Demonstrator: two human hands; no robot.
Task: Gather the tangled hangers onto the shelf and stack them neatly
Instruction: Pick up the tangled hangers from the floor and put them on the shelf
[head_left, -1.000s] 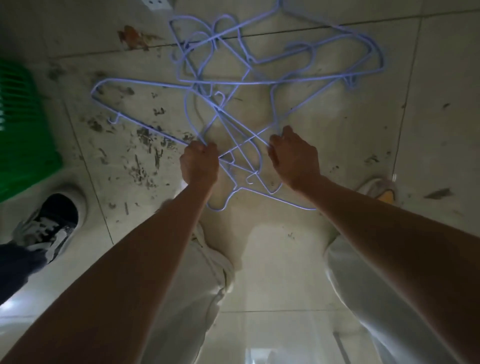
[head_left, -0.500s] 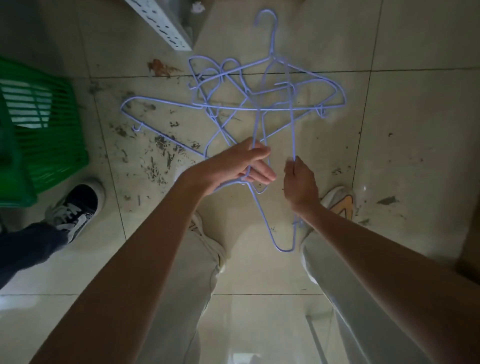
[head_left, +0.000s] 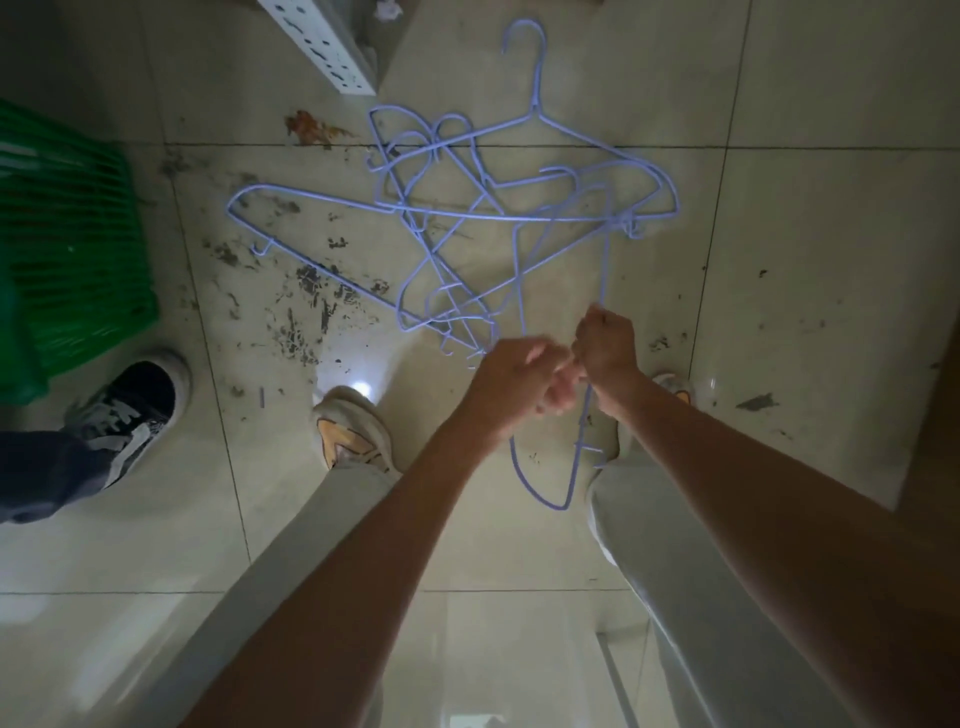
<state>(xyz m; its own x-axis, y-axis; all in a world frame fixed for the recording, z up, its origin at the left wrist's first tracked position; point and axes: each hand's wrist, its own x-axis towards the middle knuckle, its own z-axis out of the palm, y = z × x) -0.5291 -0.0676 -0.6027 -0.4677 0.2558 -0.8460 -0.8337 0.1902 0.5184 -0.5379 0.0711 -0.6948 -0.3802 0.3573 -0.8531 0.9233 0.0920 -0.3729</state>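
Observation:
Several thin blue hangers (head_left: 447, 208) hang tangled together in a bunch above the tiled floor. My right hand (head_left: 605, 345) is a closed fist around the wire of one hanger, whose long loop (head_left: 545, 499) dangles below my wrists. Right beside it, touching it, my left hand (head_left: 519, 384) has its fingers curled on the same wires. One hook (head_left: 524, 36) sticks out at the top of the bunch. A corner of a white perforated shelf post (head_left: 322, 47) shows at the top.
A green plastic crate (head_left: 67, 249) stands at the left. Another person's dark sneaker (head_left: 130, 410) is beside it. My own shoes (head_left: 353, 431) and pale trousers are below the hands. The floor tiles are scuffed and dirty.
Both hands have risen with the bunch and drawn together; my left hand went from open fingers among the wires to a curled grip next to the right fist.

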